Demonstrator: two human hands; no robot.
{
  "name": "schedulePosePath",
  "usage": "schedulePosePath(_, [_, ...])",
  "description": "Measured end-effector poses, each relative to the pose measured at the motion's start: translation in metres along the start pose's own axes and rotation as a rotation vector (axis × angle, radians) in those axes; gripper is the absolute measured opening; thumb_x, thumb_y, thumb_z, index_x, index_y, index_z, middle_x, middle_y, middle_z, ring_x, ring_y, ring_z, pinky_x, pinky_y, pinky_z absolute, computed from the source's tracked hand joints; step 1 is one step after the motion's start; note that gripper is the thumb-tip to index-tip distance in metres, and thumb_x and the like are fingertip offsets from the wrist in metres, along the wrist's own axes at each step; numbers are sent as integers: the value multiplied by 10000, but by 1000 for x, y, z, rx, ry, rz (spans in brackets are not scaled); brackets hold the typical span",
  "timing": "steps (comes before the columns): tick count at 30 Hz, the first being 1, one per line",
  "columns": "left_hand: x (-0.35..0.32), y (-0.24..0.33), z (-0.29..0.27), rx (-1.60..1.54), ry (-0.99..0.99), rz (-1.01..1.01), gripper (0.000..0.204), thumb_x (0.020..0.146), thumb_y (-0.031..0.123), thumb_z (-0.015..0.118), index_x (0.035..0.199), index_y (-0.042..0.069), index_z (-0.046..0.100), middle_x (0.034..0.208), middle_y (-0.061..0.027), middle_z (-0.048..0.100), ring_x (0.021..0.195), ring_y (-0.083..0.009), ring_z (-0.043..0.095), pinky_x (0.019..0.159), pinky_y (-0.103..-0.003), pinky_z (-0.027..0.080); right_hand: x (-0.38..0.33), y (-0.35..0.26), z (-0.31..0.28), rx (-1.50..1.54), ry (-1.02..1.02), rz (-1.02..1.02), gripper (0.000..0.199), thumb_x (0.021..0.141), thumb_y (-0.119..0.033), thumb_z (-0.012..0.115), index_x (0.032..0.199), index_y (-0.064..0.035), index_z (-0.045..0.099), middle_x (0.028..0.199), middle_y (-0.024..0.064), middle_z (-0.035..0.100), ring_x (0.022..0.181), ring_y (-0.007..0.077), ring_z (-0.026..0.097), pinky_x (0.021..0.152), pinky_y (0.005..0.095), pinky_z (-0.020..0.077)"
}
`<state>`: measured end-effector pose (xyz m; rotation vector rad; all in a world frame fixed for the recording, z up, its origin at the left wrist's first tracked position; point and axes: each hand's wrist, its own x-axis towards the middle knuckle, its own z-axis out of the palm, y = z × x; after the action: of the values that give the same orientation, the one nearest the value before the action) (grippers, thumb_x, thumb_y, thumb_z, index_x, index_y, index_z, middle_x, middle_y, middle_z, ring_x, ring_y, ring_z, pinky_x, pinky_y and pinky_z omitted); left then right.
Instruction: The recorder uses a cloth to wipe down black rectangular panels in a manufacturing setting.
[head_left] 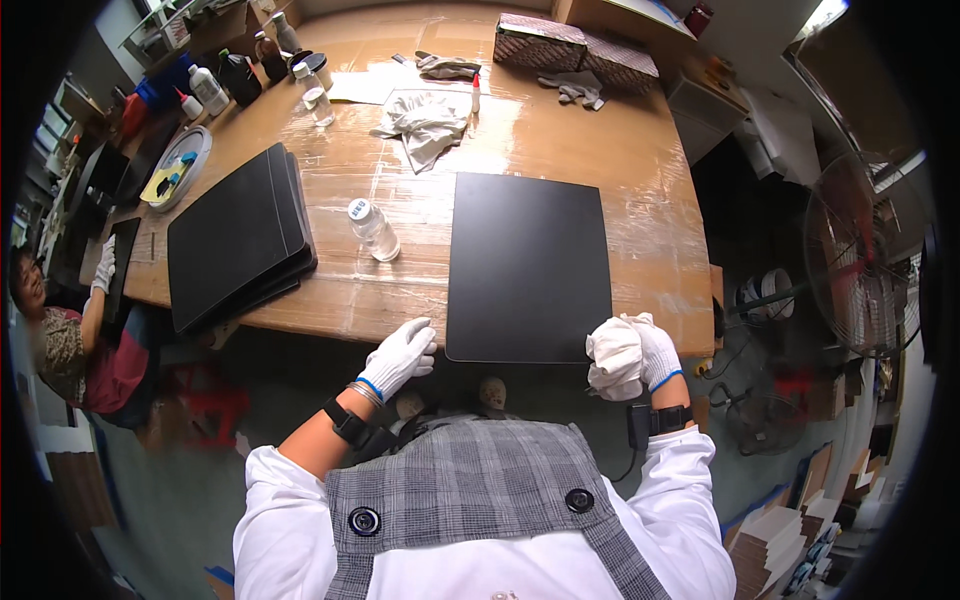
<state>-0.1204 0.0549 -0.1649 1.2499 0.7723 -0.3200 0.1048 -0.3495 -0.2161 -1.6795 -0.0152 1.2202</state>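
Note:
A flat black panel with rounded corners lies on the table in front of me, its near side along the table edge. My left hand, in a white glove with a blue cuff, hovers off the panel's near left corner, fingers loosely extended and holding nothing. At the near right corner my gloved right hand is closed around a bunched white cloth, which overlaps that corner. A clear bottle with a white cap stands left of the panel. Farther left, several black panels lie in an uneven stack.
A crumpled white cloth and a red-tipped bottle sit toward the back. Several bottles and a round tray are at the left. Patterned boxes stand far right. A fan is right of the table; another person works left.

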Motion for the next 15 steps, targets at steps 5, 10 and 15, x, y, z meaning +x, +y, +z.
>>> schedulePosePath(5, [10, -8, 23, -123, 41, -24, 517, 966, 309, 553, 1400, 59, 423, 851, -25, 557, 647, -91, 512, 642, -254, 504, -1, -5, 19, -1436, 368, -578, 186, 833, -261, 591, 963, -131, 619, 978, 73, 654, 964, 226, 602, 865, 319, 476])
schedulePosePath(10, [16, -4, 22, -11, -90, -25, 492, 962, 324, 557, 1355, 43, 466, 1099, -99, 596, 900, -183, 627, 780, -347, 565, 15, 4, 2, -289, -43, -351, 137, 906, -200, 509, 961, -90, 569, 926, 40, 610, 930, 189, 584, 849, 282, 467])
schedulePosePath(15, [-11, 24, 44, -240, -21, 160, 483, 910, 299, 637, 1281, 15, 512, 1224, -114, 558, 1062, -179, 571, 864, -327, 524, -25, -56, 23, -1473, -56, -999, 167, 1000, -169, 383, 947, -69, 505, 891, 13, 522, 873, 154, 515, 859, 231, 402])
